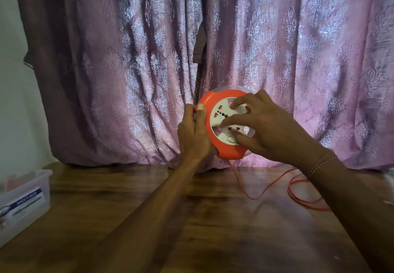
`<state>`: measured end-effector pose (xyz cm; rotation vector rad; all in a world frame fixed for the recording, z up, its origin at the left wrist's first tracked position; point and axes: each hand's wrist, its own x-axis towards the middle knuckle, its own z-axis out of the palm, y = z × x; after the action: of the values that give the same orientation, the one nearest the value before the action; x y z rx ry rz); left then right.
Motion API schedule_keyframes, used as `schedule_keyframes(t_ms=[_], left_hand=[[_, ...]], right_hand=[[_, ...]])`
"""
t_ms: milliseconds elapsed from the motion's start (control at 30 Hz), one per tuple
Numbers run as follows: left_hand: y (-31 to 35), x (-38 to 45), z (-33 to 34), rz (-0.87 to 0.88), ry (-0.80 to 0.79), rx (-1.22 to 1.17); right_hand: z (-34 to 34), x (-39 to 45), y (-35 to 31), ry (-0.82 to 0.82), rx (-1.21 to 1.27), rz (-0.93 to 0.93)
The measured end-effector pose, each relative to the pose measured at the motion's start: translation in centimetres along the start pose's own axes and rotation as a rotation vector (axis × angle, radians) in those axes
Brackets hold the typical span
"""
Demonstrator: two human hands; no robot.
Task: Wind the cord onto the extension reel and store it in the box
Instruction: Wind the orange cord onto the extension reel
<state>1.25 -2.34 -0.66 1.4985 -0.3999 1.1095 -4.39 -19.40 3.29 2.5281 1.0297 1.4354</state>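
Observation:
A round orange extension reel [227, 149] with a white socket face is held upright above the wooden table, in front of the curtain. My left hand [193, 134] grips its left rim, thumb over the orange edge. My right hand [262, 127] lies on the white socket face with fingers spread and fingertips pressing on it. An orange cord [298, 196] hangs from the bottom of the reel and lies in loose loops on the table to the right. A clear plastic box [23, 196] with a printed label stands at the far left.
The wooden table [170, 219] fills the foreground. A purple patterned curtain [149, 59] hangs behind the table's back edge. A pale object shows at the right frame edge, too cut off to identify.

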Motion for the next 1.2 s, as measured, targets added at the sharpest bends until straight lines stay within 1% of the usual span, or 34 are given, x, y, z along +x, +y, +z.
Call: schedule_keyframes(t_ms=[67, 133, 200, 333, 400, 467, 567, 633, 767, 867, 900, 967, 1067, 1133, 1200], left_hand=[[-0.1, 0.1, -0.1, -0.005, -0.005, -0.002], [-0.2, 0.1, -0.1, -0.006, -0.01, -0.004], [-0.2, 0.0, 0.0, 0.006, -0.015, 0.002], [0.0, -0.1, 0.2, 0.032, -0.025, 0.012], [0.0, 0.0, 0.1, 0.043, -0.027, 0.016], [-0.1, -0.1, 0.2, 0.059, -0.025, 0.027], [0.0, -0.3, 0.2, 0.059, -0.03, 0.026], [0.0, -0.4, 0.3, 0.065, -0.039, 0.018], [0.2, -0.6, 0.4, 0.068, -0.047, 0.02], [0.0, -0.6, 0.4, 0.057, -0.05, 0.014], [0.0, -0.5, 0.3, 0.057, -0.046, 0.013], [-0.1, -0.5, 0.3, 0.057, -0.041, 0.007], [-0.2, -0.3, 0.2, 0.046, -0.033, 0.02], [-0.4, -0.3, 0.1, 0.031, -0.028, 0.014], [-0.5, -0.3, 0.1, 0.026, -0.03, 0.003]], right_hand=[[-0.1, 0.0, 0.0, -0.131, 0.035, 0.002], [-0.2, 0.2, -0.3, -0.242, -0.005, 0.038], [-0.2, 0.3, -0.7, -0.269, -0.046, 0.056], [-0.1, 0.1, -1.0, -0.157, -0.076, 0.061], [0.0, 0.2, -1.1, -0.133, -0.108, 0.087], [0.4, 0.2, -1.3, -0.094, -0.132, 0.171], [1.3, 0.2, -1.5, 0.098, -0.157, 0.363], [1.6, 0.2, -1.3, 0.15, -0.192, 0.426], [1.6, 0.1, -1.0, 0.147, -0.295, 0.4], [1.0, 0.1, -1.0, 0.165, -0.264, 0.376], [0.7, 0.1, -0.9, 0.168, -0.236, 0.342], [0.1, 0.1, -0.5, 0.109, -0.165, 0.219], [-0.2, 0.0, -0.1, -0.08, -0.034, 0.074], [-0.1, -0.1, -0.1, -0.184, 0.014, 0.058], [-0.1, 0.1, -0.2, -0.294, -0.022, 0.069]])
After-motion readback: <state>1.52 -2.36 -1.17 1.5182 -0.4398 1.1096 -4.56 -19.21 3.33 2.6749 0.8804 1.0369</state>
